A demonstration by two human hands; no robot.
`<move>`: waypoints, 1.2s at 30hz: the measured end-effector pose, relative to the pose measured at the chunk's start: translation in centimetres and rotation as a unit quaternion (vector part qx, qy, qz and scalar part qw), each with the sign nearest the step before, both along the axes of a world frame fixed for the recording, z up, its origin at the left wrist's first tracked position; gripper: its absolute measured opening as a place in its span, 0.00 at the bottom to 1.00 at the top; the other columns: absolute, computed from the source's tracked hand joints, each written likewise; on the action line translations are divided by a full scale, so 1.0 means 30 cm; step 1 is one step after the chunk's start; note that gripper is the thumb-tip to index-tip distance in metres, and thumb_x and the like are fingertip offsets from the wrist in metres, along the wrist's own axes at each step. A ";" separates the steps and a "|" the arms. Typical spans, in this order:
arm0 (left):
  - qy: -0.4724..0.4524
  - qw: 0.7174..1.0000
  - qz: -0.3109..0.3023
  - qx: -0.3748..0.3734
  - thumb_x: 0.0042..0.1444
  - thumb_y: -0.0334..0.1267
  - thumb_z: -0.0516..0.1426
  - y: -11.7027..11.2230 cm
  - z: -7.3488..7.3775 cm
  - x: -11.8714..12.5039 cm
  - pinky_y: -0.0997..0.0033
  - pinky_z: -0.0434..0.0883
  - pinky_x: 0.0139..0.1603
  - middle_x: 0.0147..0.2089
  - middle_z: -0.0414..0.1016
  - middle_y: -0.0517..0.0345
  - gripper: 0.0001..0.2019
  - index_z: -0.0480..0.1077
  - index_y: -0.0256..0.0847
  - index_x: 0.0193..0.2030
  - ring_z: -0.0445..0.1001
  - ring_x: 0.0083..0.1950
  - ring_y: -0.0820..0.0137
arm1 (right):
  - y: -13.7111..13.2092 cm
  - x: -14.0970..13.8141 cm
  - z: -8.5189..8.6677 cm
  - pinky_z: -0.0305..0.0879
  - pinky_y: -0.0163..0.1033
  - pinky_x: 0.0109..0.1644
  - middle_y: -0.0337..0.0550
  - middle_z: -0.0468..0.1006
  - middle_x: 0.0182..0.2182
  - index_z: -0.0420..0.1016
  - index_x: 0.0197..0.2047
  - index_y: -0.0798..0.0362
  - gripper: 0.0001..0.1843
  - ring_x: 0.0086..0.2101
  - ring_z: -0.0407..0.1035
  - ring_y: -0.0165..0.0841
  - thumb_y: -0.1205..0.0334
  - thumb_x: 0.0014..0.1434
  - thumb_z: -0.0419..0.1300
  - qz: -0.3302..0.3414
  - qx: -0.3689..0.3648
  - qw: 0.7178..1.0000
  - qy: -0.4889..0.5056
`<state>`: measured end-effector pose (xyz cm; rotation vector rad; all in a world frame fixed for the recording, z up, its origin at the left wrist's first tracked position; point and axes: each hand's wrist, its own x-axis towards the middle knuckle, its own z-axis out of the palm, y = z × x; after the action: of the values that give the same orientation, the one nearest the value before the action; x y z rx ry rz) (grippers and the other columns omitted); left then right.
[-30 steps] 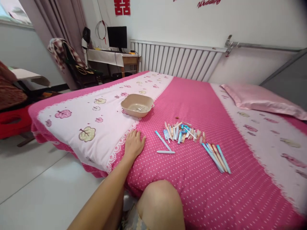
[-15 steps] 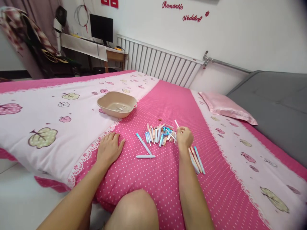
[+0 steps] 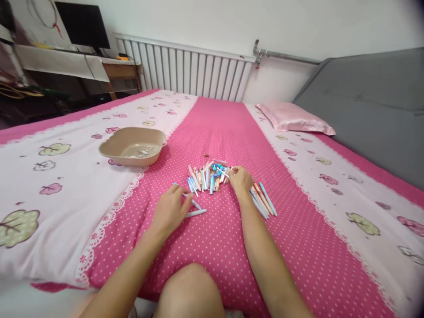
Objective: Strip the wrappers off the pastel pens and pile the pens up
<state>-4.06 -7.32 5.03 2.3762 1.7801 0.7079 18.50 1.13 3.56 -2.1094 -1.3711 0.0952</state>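
Picking, it seems, through the pile of pens (image 3: 207, 178) under your right hand's (image 3: 241, 177) fingertips; next calls for a light pinch! Slim, white, peach, bright blue, jumbled. Whether you've gripped 1, can't tell. Your left hand (image 3: 170, 210), hold unclear, half-hides 2 pale pens (image 3: 198, 213); beyond it, a tan basin (image 3: 130, 161).

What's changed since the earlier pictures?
The left hand, earlier resting on the bed, moved right over the slanted pen barrel. The right hand came into view holding a white stick, then reached left to the pen pile; its grip is unclear now. The basin and pen row stayed put.
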 end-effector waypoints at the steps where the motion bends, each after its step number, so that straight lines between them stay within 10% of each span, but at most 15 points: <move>1: 0.004 1.000 -0.014 -0.017 0.58 0.46 0.45 -0.007 0.006 0.017 0.68 0.66 0.38 0.37 0.70 0.54 0.16 0.69 0.40 0.34 0.70 0.36 0.67 | -0.003 -0.006 0.003 0.60 0.39 0.41 0.46 0.79 0.36 0.75 0.38 0.51 0.13 0.38 0.71 0.37 0.56 0.53 0.54 0.015 0.010 1.000 0.009; 6: 0.011 0.999 -0.039 -0.026 0.51 0.51 0.53 -0.060 -0.018 0.007 0.70 0.62 0.32 0.31 0.67 0.55 0.16 0.67 0.38 0.29 0.67 0.31 0.68 | -0.046 -0.096 0.034 0.62 0.34 0.38 0.42 0.79 0.32 0.75 0.35 0.53 0.10 0.32 0.71 0.32 0.59 0.51 0.56 0.170 0.039 0.979 0.104; 12: -0.031 0.992 -0.091 -0.082 0.52 0.40 0.56 -0.068 -0.057 -0.037 0.74 0.60 0.31 0.29 0.68 0.59 0.07 0.71 0.39 0.31 0.66 0.30 0.72 | -0.163 -0.244 0.053 0.57 0.33 0.29 0.41 0.77 0.25 0.75 0.27 0.52 0.09 0.28 0.69 0.32 0.56 0.45 0.62 0.358 -0.135 0.922 0.067; 22: -0.048 0.996 -0.064 -0.024 0.54 0.40 0.54 -0.036 -0.057 -0.097 0.70 0.65 0.38 0.34 0.71 0.54 0.08 0.73 0.40 0.34 0.69 0.36 0.69 | -0.167 -0.267 0.014 0.57 0.33 0.29 0.39 0.74 0.23 0.72 0.28 0.54 0.05 0.26 0.67 0.30 0.65 0.44 0.61 0.374 -0.130 0.903 0.166; 30: -0.244 0.970 -0.020 -0.008 0.49 0.46 0.58 -0.079 -0.039 -0.055 0.62 0.68 0.45 0.45 0.73 0.51 0.24 0.63 0.39 0.52 0.71 0.45 0.65 | -0.208 -0.299 0.083 0.63 0.34 0.32 0.38 0.74 0.23 0.69 0.31 0.55 0.14 0.24 0.69 0.28 0.56 0.44 0.64 0.398 -0.143 0.722 0.548; 36: -0.307 0.951 0.031 0.014 0.53 0.36 0.55 -0.084 -0.045 -0.042 0.73 0.69 0.35 0.36 0.75 0.58 0.14 0.65 0.41 0.47 0.73 0.32 0.73 | -0.245 -0.365 0.063 0.65 0.36 0.38 0.39 0.74 0.28 0.71 0.32 0.54 0.13 0.31 0.70 0.29 0.57 0.43 0.65 0.408 -0.064 0.707 0.574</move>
<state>-5.31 -9.83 3.67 1.8186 1.5656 1.3074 7.54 -6.22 5.45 -0.8689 -1.2708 1.5872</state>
